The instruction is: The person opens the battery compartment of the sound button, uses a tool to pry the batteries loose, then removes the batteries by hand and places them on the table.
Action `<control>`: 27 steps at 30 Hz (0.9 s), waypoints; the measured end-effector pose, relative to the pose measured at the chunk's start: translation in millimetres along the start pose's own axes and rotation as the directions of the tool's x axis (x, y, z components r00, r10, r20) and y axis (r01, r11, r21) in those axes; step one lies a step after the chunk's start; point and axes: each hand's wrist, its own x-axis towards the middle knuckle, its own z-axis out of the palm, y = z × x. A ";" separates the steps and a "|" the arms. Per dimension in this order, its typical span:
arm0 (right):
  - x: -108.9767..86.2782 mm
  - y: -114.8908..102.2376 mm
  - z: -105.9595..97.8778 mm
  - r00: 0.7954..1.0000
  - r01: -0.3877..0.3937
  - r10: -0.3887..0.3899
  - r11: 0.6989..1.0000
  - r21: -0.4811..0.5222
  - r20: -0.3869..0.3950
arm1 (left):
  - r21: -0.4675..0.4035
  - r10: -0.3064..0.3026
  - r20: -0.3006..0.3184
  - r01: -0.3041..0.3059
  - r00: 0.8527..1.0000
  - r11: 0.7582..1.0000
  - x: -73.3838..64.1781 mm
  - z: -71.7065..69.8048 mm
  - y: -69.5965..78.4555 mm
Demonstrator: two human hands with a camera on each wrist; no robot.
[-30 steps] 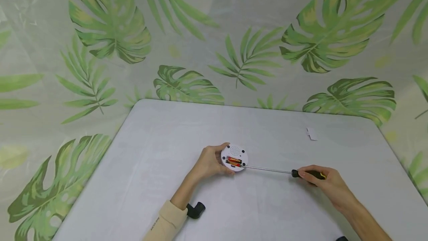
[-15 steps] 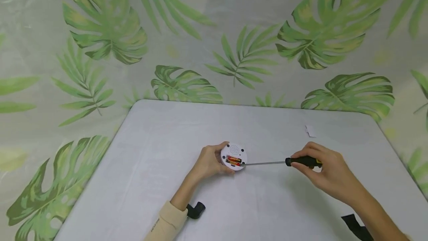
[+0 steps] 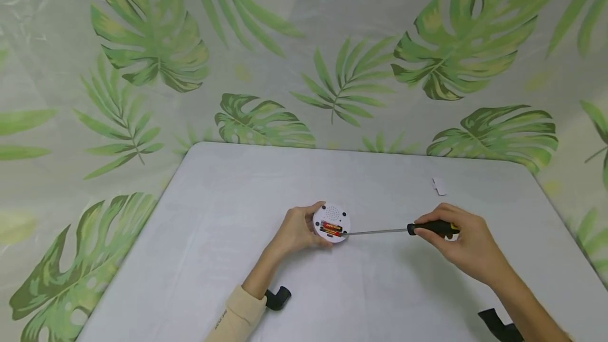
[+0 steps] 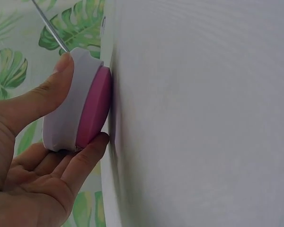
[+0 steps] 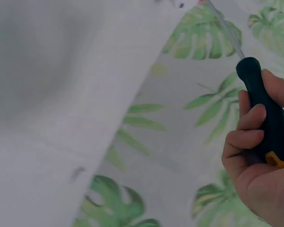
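A round white device (image 3: 335, 213) with a pink face (image 4: 95, 107) lies pink side down near the middle of the table. Its open compartment shows red batteries (image 3: 331, 227), with speaker holes and small dark feet around them. My left hand (image 3: 296, 232) grips its left side, thumb at the near edge and fingers round the far side. My right hand (image 3: 467, 241) holds a screwdriver (image 3: 429, 227) by its dark handle with a yellow-orange end. The long metal shaft (image 3: 375, 233) points left, its tip at the right end of the lower battery.
A small white piece (image 3: 439, 187), probably a cover, lies on the white table (image 3: 237, 183) at the back right. Black straps (image 3: 278, 298) are at both wrists. Leaf-patterned cloth (image 3: 266, 120) stands behind the table.
My right hand has risen and turned, lifting the screwdriver's handle and moving it slightly left. The tip stays at the battery compartment. My left hand keeps its hold on the device.
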 end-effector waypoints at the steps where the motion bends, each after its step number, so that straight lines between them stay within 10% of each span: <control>1: -3.8 5.4 0.6 0.999 -0.053 0.053 0.998 0.018 0.006 | -0.003 0.003 0.004 -0.003 1.000 1.000 0.4 0.0 -0.2; 10: -31.3 45.0 9.5 0.869 -0.487 0.466 0.866 0.116 0.169 | -0.046 -0.001 0.018 0.002 1.000 0.999 1.8 -1.8 -2.6; 27: -41.8 63.8 20.0 0.628 -0.775 0.691 0.598 0.205 0.357 | -0.130 -0.004 0.028 0.008 1.000 0.991 0.4 -2.7 -5.7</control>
